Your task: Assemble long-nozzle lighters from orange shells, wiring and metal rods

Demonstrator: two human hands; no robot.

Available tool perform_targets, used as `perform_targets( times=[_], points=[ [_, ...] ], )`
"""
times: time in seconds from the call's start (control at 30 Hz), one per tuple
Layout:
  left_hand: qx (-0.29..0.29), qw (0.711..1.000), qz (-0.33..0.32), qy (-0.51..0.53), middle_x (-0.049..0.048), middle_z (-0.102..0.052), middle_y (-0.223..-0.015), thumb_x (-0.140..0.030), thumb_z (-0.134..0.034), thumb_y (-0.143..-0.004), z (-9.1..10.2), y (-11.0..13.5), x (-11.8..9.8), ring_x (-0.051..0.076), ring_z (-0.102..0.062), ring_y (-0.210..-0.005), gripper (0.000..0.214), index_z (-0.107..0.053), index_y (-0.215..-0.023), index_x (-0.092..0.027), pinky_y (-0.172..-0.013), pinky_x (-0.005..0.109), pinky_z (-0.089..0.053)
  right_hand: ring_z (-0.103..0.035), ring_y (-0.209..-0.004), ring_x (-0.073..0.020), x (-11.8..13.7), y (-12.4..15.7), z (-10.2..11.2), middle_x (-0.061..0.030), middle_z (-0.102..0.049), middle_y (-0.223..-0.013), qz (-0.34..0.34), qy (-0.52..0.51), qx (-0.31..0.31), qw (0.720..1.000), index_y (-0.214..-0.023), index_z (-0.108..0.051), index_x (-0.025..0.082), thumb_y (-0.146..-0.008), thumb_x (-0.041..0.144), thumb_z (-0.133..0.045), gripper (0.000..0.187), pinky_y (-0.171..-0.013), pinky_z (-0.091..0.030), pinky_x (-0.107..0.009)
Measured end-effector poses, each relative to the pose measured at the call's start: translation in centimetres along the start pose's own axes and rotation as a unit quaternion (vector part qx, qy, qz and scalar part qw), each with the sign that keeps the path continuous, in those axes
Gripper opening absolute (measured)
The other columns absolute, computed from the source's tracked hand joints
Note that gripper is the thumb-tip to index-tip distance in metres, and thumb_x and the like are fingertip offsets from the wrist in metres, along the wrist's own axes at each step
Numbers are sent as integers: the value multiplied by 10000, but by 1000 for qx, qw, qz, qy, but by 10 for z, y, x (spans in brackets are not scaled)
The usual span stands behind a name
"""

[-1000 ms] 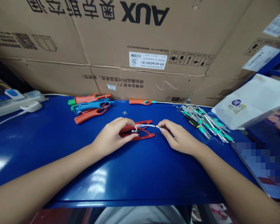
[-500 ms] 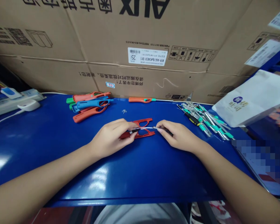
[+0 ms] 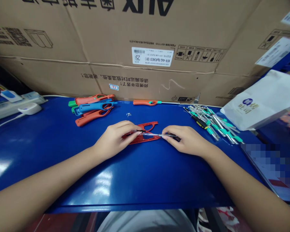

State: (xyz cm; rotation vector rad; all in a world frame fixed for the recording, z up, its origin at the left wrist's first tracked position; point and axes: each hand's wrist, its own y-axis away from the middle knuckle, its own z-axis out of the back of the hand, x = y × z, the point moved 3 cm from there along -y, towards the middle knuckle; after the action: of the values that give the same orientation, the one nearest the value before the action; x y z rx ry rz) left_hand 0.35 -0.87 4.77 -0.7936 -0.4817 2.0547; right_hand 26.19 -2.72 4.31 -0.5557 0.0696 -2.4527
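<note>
Centre of frame: our left hand (image 3: pixel 119 138) pinches one end of white wires (image 3: pixel 152 134), our right hand (image 3: pixel 181 140) the other, above red shells (image 3: pixel 135 139).

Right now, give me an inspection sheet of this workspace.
Surface: blue table, glossy.
Job's things: two red shells; wired part above them.
Clutter: coloured handles rear left; small pale bits; orange-handled tool at the back; teal-fitted rods right.
Hands: left hand and right hand each pinch the wired part.
Cables: white corded plug beside power strip, far left.
Surroundings: printed cardboard behind; white bag right.
</note>
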Motion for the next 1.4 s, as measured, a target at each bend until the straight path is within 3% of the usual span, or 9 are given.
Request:
perform_targets(
  times=[0.2,0.43,0.6,1.0,1.1,1.23,1.4],
  points=[
    [14,1000,-17,-6,67,-744,-978,-229,-588,-1003,-2,2,0,150,-705,-864,201,-722,-1139,-168,-788,241,-572,-634,-718,-151,2,-1,1,-2,-720,-882,-23,17,2,1000,-1002,-642,244,-1016,412,-508,215,-639,-385,-272],
    [24,998,-65,-2,69,-766,-1001,-206,-602,-993,-7,3,-6,163,-718,-897,183,-722,-1128,-179,-820,263,-585,-594,-666,-165,7,-5,-1,-12,-663,-690,-56,97,-33,993,-668,-530,210,-983,596,-482,500,-564,-255,-290],
    [24,995,-96,-8,75,-771,-992,-211,-609,-989,-6,5,-10,170,-725,-879,204,-715,-1160,-181,-808,290,-597,-556,-619,-163,6,-5,-2,-13,-615,-616,-76,116,-53,989,-598,-479,203,-935,665,-505,573,-549,-222,-293],
    [34,995,-89,-27,65,-777,-1002,-229,-598,-1002,-6,5,-6,168,-716,-865,164,-727,-1090,-177,-793,292,-581,-543,-639,-148,8,-3,-1,4,-588,-632,-33,88,-40,995,-626,-525,204,-900,600,-610,489,-582,-295,-279],
    [61,993,-86,-54,68,-769,-994,-247,-574,-1015,-4,3,-4,176,-702,-853,190,-730,-1084,-165,-769,295,-569,-578,-698,-161,7,-2,-1,-7,-634,-729,-19,65,-13,998,-759,-614,214,-934,574,-587,401,-625,-352,-283],
    [105,987,-65,-106,69,-742,-971,-272,-548,-1023,-3,2,0,190,-679,-847,230,-742,-1068,-157,-731,295,-548,-631,-804,-178,2,-1,-3,-31,-696,-912,-14,14,8,1000,-1052,-652,235,-1016,389,-500,220,-721,-437,-302],
    [131,984,-47,-115,68,-722,-1015,-261,-533,-1027,-5,3,3,196,-669,-899,243,-745,-1104,-170,-776,298,-539,-651,-974,-203,-6,-3,-8,-62,-703,-1085,15,-24,3,1000,-1074,-642,227,-1028,271,-472,181,-827,-477,-328]
  ],
)
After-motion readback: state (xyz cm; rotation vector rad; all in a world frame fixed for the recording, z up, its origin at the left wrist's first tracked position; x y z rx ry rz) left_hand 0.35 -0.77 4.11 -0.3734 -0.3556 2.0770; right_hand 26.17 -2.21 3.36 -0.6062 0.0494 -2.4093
